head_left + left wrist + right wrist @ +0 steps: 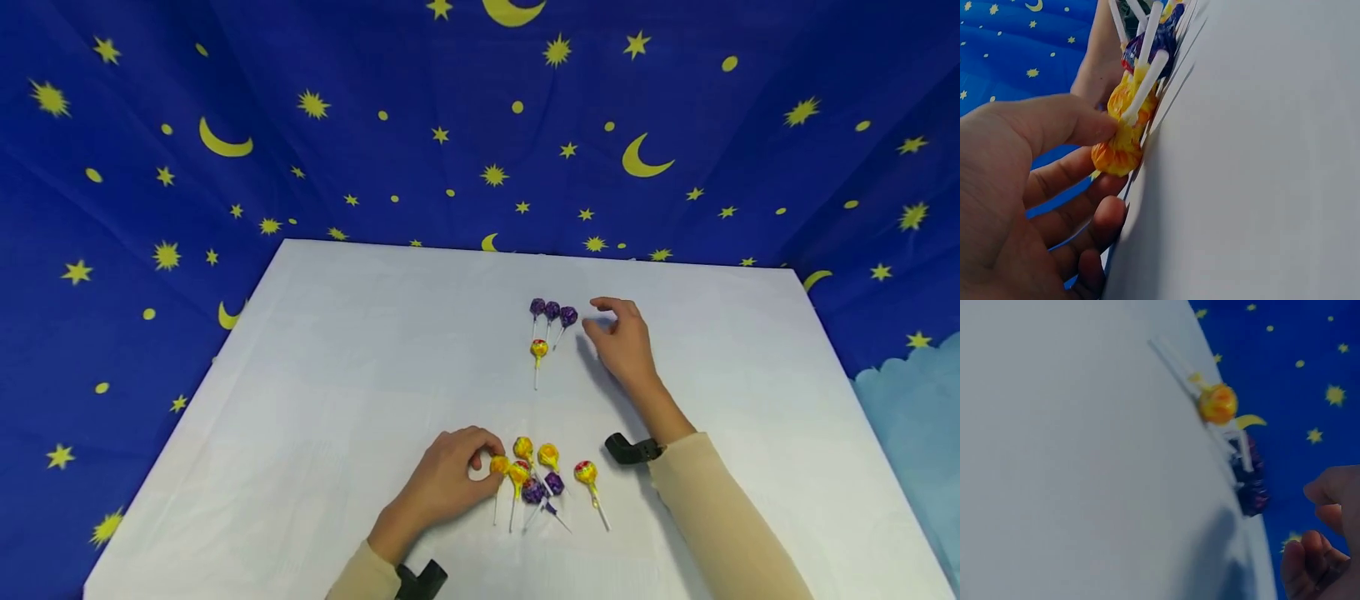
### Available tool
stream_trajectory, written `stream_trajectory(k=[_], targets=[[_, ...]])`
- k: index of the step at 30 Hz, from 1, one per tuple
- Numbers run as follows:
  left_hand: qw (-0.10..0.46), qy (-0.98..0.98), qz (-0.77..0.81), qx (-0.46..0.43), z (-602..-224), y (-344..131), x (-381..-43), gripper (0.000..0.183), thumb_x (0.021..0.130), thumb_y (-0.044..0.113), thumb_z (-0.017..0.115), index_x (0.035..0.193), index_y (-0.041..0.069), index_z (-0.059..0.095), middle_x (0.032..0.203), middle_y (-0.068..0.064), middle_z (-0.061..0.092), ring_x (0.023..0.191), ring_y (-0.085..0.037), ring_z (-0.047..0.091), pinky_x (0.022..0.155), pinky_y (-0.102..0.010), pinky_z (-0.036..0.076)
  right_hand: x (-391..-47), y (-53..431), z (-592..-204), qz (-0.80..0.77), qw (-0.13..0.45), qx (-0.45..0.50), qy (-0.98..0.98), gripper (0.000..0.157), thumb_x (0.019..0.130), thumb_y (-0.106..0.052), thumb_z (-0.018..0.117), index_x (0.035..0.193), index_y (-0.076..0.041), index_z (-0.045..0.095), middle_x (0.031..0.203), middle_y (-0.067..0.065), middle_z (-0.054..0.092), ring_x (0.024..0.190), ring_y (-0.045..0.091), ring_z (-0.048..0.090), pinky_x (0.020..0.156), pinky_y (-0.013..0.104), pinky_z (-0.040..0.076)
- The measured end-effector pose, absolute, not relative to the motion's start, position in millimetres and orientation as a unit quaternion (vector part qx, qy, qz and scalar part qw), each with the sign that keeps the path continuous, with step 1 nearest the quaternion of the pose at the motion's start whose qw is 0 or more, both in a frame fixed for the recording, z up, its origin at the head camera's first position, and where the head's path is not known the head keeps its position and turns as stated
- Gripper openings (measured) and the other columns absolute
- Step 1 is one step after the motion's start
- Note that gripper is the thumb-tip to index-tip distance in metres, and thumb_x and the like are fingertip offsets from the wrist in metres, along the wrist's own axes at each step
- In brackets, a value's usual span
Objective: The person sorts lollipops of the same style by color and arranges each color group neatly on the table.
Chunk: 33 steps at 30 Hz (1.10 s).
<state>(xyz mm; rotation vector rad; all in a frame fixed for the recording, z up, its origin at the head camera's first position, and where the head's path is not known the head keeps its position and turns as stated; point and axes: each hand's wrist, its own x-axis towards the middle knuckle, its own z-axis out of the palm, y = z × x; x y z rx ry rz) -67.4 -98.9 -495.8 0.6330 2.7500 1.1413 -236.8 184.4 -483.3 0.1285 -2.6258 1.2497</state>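
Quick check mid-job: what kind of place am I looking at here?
Probably a staged recording corner rather than a lived-in room: blue star-and-moon sheeting surrounds the far edge and sides of a white tabletop, and a black device sits at the right wrist.

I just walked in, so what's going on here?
A person's left-hand grip pinches a round, yellow-orange wrapped lollipop at the left edge of a loose cluster of round yellow and purple wrapped lollipops. Farther across the white table, the empty right-hand grip hovers beside three round purple-wrapped lollipops; one yellow-and-red wrapped lollipop lies just nearer the person.
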Motion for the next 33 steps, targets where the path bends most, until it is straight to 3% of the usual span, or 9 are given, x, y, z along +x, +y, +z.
stream_trajectory(k=[5, 10, 15, 23, 29, 33], targets=[[0.024, 0.906, 0.368, 0.205, -496, -93, -68, 0.021, 0.082, 0.028, 0.074, 0.099, 0.029, 0.062, 0.084, 0.015, 0.055, 0.065, -0.001, 0.043, 0.073, -0.032, 0.033, -222, 189, -467, 0.422, 0.143, 0.072, -0.892, 0.029, 0.089, -0.022, 0.068, 0.116, -0.011, 0.067, 0.112, 0.007, 0.057, 0.063, 0.018, 0.047, 0.060, 0.032, 0.038], [0.007, 0.908, 0.366, 0.205, -496, -91, -69, 0.020, 0.080, 0.028, 0.074, 0.098, 0.028, 0.063, 0.082, 0.015, 0.055, 0.065, 0.000, 0.043, 0.072, -0.031, 0.032, -205, 190, -461, 0.410, 0.135, 0.113, -0.895, 0.026, 0.089, -0.022, 0.068, 0.113, -0.012, 0.068, 0.106, 0.008, 0.060, 0.062, 0.017, 0.045, 0.058, 0.030, 0.036], [0.011, 0.908, 0.368, 0.201, -496, -88, -69, 0.021, 0.081, 0.028, 0.074, 0.099, 0.028, 0.063, 0.083, 0.016, 0.055, 0.065, 0.000, 0.043, 0.073, -0.032, 0.032, -184, 190, -460, 0.404, 0.109, 0.139, -0.898, 0.024, 0.090, -0.023, 0.068, 0.112, -0.015, 0.068, 0.101, 0.006, 0.062, 0.060, 0.016, 0.044, 0.054, 0.030, 0.035], [0.016, 0.905, 0.375, 0.198, -495, -86, -69, 0.022, 0.081, 0.026, 0.074, 0.100, 0.026, 0.064, 0.084, 0.013, 0.056, 0.064, 0.000, 0.043, 0.073, -0.031, 0.033, -148, 195, -464, 0.399, 0.054, 0.172, -0.899, 0.018, 0.089, -0.023, 0.069, 0.106, -0.015, 0.070, 0.089, -0.010, 0.061, 0.053, 0.012, 0.042, 0.050, 0.028, 0.035], [0.019, 0.897, 0.393, 0.199, -494, -86, -72, 0.022, 0.081, 0.023, 0.074, 0.100, 0.025, 0.064, 0.082, 0.009, 0.056, 0.063, -0.002, 0.044, 0.075, -0.032, 0.036, -121, 203, -469, 0.396, -0.001, 0.192, -0.898, 0.020, 0.089, -0.026, 0.070, 0.106, -0.016, 0.069, 0.078, -0.007, 0.058, 0.052, 0.010, 0.043, 0.049, 0.027, 0.036], [0.021, 0.897, 0.395, 0.197, -493, -86, -74, 0.022, 0.081, 0.024, 0.074, 0.101, 0.025, 0.064, 0.081, 0.007, 0.056, 0.062, -0.003, 0.044, 0.076, -0.033, 0.037, -107, 209, -475, 0.396, -0.031, 0.203, -0.895, 0.020, 0.088, -0.028, 0.071, 0.106, -0.020, 0.069, 0.084, -0.011, 0.059, 0.055, 0.008, 0.045, 0.050, 0.025, 0.038]])
